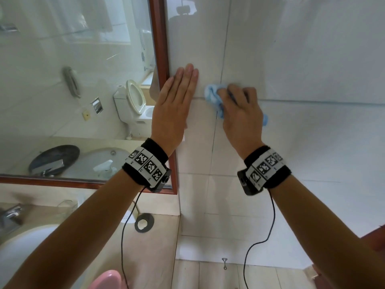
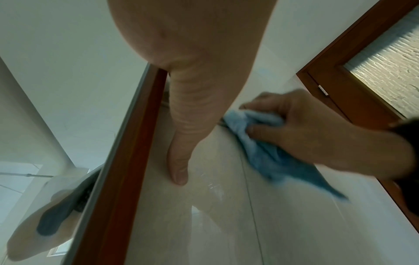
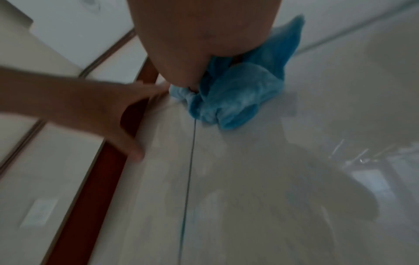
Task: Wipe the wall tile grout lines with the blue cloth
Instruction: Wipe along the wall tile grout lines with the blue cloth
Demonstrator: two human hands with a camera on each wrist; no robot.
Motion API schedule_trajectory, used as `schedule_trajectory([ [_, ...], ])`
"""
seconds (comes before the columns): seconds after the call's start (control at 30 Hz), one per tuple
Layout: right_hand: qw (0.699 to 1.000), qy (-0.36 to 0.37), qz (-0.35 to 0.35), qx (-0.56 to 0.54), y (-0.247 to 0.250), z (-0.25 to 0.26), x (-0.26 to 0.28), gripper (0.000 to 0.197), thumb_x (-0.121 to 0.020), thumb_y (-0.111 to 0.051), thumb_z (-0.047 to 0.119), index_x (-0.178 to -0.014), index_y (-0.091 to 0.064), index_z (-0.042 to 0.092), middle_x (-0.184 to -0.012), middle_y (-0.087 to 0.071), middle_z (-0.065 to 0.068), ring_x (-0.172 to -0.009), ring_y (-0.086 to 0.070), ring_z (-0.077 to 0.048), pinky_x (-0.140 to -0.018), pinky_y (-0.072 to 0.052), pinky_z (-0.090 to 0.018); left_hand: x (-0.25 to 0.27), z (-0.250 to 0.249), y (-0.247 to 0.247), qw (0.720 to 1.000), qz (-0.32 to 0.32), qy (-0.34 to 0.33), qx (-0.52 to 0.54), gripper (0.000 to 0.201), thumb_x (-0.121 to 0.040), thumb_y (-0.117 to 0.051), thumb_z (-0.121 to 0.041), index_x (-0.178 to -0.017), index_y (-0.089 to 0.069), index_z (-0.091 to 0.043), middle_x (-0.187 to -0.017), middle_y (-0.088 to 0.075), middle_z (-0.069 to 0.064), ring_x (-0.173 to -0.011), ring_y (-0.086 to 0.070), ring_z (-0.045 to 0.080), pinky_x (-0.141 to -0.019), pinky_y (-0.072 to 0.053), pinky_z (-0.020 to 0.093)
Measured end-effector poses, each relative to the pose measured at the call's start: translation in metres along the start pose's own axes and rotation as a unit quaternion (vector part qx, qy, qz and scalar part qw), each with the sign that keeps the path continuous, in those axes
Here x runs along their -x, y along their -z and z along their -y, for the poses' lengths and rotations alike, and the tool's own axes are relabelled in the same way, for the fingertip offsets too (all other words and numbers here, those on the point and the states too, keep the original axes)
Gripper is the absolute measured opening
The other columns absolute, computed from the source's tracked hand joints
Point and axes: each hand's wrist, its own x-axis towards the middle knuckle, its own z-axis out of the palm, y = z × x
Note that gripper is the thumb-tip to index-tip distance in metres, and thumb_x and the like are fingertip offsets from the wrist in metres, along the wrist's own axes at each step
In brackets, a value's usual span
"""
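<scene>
The right hand has its grip curled round the crumpled light-blue cloth, pressing it against the glossy white wall tiles where a thin vertical grout line meets a horizontal one. The left hand, at the cloth's nine o'clock and just beside it, lies flat on the tiles with straight fingers, holding nothing, alongside the red-brown wooden mirror frame.

soft fluffy blue cloth in my grip, glossy smooth wall tiles, polished wood mirror frame, chrome tap
</scene>
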Motion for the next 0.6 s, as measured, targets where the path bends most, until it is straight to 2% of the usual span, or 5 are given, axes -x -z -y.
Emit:
schedule_trajectory([
  [0.13, 0.997, 0.004, 0.074, -0.013, -0.006, 0.007, 0.061, 0.034, -0.089, -0.063, -0.004, -0.12, -0.068, 0.01, -0.122, -0.064, -0.005, -0.096, -0.051, -0.033, -0.066, -0.05, -0.041, -0.001, 0.002, -0.004, 1.0, -0.005, -0.005, 0.019, 0.126, -0.077, -0.085, -0.034, -0.166, 0.0, -0.006, -0.175, -0.003, 0.011, -0.162, -0.006, 0.026, -0.131, 0.002, 0.036],
  [0.2, 0.996, -0.011, 0.091, -0.015, -0.005, 0.01, 0.066, 0.035, -0.089, -0.063, -0.001, -0.121, -0.068, 0.01, -0.123, -0.064, -0.006, -0.097, -0.052, -0.032, -0.063, -0.052, -0.04, -0.001, 0.001, -0.003, 1.0, -0.008, -0.003, 0.011, 0.124, -0.078, -0.084, -0.034, -0.166, -0.002, -0.005, -0.175, -0.006, 0.011, -0.162, -0.009, 0.026, -0.131, 0.0, 0.036],
  [0.3, 0.997, -0.051, 0.057, -0.003, 0.0, 0.013, 0.032, 0.035, -0.089, -0.066, 0.005, -0.123, -0.068, 0.013, -0.122, -0.064, -0.007, -0.099, -0.049, -0.029, -0.063, -0.051, -0.035, 0.0, 0.0, -0.003, 1.0, -0.012, -0.004, -0.004, 0.124, -0.078, -0.083, -0.038, -0.166, -0.001, -0.006, -0.175, -0.007, 0.011, -0.162, -0.01, 0.026, -0.131, -0.004, 0.037],
  [0.37, 0.998, -0.063, 0.029, 0.004, 0.001, 0.01, 0.011, 0.039, -0.088, -0.065, 0.004, -0.125, -0.068, 0.014, -0.122, -0.063, -0.007, -0.1, -0.048, -0.028, -0.068, -0.05, -0.034, -0.001, 0.0, -0.005, 1.0, -0.022, -0.005, 0.01, 0.121, -0.081, -0.081, -0.033, -0.166, 0.0, -0.006, -0.175, -0.009, 0.011, -0.161, -0.011, 0.026, -0.132, -0.004, 0.036],
  [0.6, 0.998, 0.015, -0.062, -0.011, -0.019, -0.005, 0.04, 0.034, -0.091, -0.066, -0.01, -0.119, -0.075, 0.007, -0.113, -0.068, -0.011, -0.097, -0.055, -0.031, -0.079, -0.055, -0.039, -0.001, -0.005, -0.011, 0.998, -0.047, 0.005, 0.041, 0.108, -0.085, -0.075, -0.016, -0.166, -0.004, -0.006, -0.175, -0.008, 0.012, -0.162, -0.009, 0.027, -0.132, -0.004, 0.038],
])
